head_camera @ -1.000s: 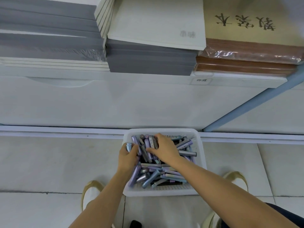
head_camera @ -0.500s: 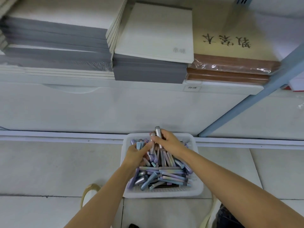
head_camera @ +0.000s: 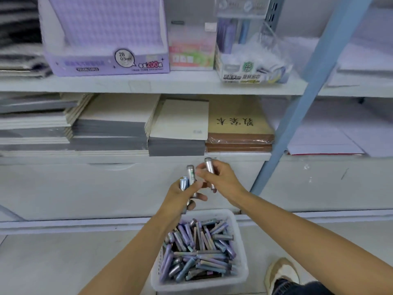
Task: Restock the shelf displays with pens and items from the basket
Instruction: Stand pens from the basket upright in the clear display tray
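Observation:
A white plastic basket (head_camera: 240, 235) on the floor holds several purple, blue and silver tubes (head_camera: 197, 252). My left hand (head_camera: 180, 196) is raised above it and grips a few tubes (head_camera: 190, 177) upright. Close to its right, my right hand (head_camera: 221, 182) pinches one silver tube (head_camera: 209, 167). Both hands hover in front of the white lower shelf panel. On the shelf above stand a purple display box (head_camera: 106, 62) and a clear display box (head_camera: 251, 69) with pens.
Stacks of grey and beige notebooks (head_camera: 110, 128) and brown wrapped books (head_camera: 239, 137) fill the middle shelf. A blue slanted shelf post (head_camera: 297, 116) rises at the right. My shoe (head_camera: 280, 273) is on the tiled floor beside the basket.
Both hands have lifted out of the basket with tubes in them. My head has tilted up, bringing the upper shelf with display boxes into view.

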Motion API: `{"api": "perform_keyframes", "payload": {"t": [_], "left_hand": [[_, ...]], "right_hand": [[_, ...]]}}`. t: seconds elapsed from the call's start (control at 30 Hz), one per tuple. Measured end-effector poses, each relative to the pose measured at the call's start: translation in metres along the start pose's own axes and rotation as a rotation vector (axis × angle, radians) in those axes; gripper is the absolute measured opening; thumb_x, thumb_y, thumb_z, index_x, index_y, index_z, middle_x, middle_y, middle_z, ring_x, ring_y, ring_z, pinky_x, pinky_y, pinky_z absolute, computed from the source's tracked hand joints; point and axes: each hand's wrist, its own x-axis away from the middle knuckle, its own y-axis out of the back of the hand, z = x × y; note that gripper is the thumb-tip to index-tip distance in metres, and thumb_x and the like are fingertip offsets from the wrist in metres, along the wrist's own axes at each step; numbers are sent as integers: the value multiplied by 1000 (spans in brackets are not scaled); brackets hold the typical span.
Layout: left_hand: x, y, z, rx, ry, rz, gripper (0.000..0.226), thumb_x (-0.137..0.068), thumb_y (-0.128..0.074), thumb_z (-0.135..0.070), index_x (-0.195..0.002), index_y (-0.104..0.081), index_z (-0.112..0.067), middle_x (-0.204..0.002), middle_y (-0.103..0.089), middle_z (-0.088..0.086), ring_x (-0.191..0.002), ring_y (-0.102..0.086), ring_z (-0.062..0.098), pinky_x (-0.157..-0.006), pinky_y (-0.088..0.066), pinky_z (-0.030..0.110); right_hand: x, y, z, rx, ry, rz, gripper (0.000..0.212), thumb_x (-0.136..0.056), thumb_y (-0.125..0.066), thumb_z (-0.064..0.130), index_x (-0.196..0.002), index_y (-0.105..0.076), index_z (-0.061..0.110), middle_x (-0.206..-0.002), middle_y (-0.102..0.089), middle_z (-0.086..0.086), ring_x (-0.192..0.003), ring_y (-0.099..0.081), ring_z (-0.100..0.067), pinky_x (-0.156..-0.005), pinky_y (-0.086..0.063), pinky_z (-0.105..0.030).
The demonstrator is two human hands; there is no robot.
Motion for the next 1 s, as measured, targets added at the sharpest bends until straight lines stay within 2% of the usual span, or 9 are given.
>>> {"api": "perform_keyframes", "payload": {"t": [0.1, 0.2, 0.3, 0.4, 0.53, 0.67, 0.8, 0.9, 1.0], "left_hand": [[9, -21, -31, 5, -81, 66, 31, -91, -66, -21, -113, -58, -2, -100, -75, 9, -73, -69, 20, -44, -35, 21], [17, -39, -61, 9, -156, 97, 28, -90, -67, -21, -113, -60, -6, -97, -75, 7, -74, -70, 19, -44, -36, 20], [25, -55, -89, -33, -234, 95, 25, -85, -71, -28, -102, -61, -13, -80, -71, 5, -72, -68, 19, -45, -35, 22], [34, -64, -112, -60, -321, 79, 35, -77, -75, -37, -99, -61, -13, -65, -64, 1, -62, -58, 16, -48, -34, 26], [40, -68, -141, -54, -375, 51, 24, -83, -75, -23, -94, -57, -12, -69, -69, -3, -60, -59, 15, -47, -39, 23], [43, -73, -170, -104, -435, 61, 24, -83, -75, -23, -97, -60, -11, -75, -69, 0, -57, -59, 10, -44, -41, 19], [38, -76, -199, -98, -445, 37, 31, -84, -72, -34, -105, -63, -12, -63, -67, -7, -64, -60, 15, -48, -39, 22], [29, -76, -222, -139, -454, 16, 32, -80, -74, -43, -92, -61, -16, -55, -63, -6, -74, -53, 26, -52, -33, 28], [21, -77, -243, -187, -493, 19, 43, -68, -75, -48, -91, -60, -15, -59, -65, -5, -69, -64, 17, -47, -35, 23]], "right_hand": [[6, 3, 39, -74, 113, -118, 24, -91, -66, 23, -80, -64, 2, -57, -58, 5, -50, -54, -4, -47, -44, -15], [13, 6, 77, -91, 145, -131, 35, -97, -53, 36, -78, -60, 8, -63, -61, 5, -58, -58, -4, -55, -47, -19], [20, 12, 106, -59, 117, -107, 40, -99, -44, 47, -87, -60, 13, -63, -60, 9, -56, -56, -3, -48, -43, -20], [26, 21, 129, -51, 128, -71, 40, -99, -40, 51, -96, -62, 18, -79, -58, -3, -62, -56, -11, -51, -48, -22], [25, 39, 159, -100, 300, -137, 21, -96, -56, 32, -109, -63, 16, -83, -58, 1, -68, -54, -11, -63, -50, -22], [22, 59, 188, -86, 370, -184, 25, -84, -72, 17, -107, -65, 10, -88, -67, -1, -79, -64, -11, -76, -51, -23], [17, 76, 222, -155, 474, -85, 26, -87, -67, 5, -112, -69, 10, -90, -69, 1, -85, -69, -15, -82, -55, -25], [3, 92, 249, -129, 511, -77, 29, -90, -63, 2, -118, -66, 8, -96, -66, -4, -88, -70, -17, -83, -56, -27], [-20, 108, 269, -72, 526, -161, 31, -90, -61, -3, -120, -63, 5, -113, -64, -18, -96, -68, -22, -86, -57, -32]]}}
